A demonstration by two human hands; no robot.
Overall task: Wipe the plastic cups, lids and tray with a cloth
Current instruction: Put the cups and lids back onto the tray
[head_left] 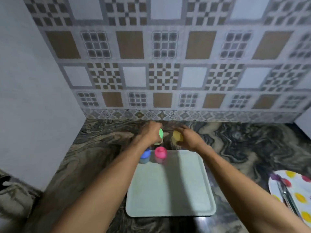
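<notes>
A: Hands?
B: Both past the tray's [170, 190] far edge, over the marbled desk [244, 148]. Left hand [150, 132], grip curled round the green-lidded cup [161, 133]. Right hand [186, 137], grip wrapped round the yellow-lidded cup [176, 136].
A: Other cups?
B: Blue-lidded cup [145, 154] and pink-lidded cup [160, 153], upright, side by side at the tray's far left corner.
A: Cloth?
B: Spotted white item [299, 190] right of the tray, metal utensil [286, 195] on it. Cloth or plate, cannot tell.

Both arms stretched forward, left hand [149, 134] gripping green cup [161, 133], right hand [189, 137] gripping yellow cup [176, 136]
</notes>
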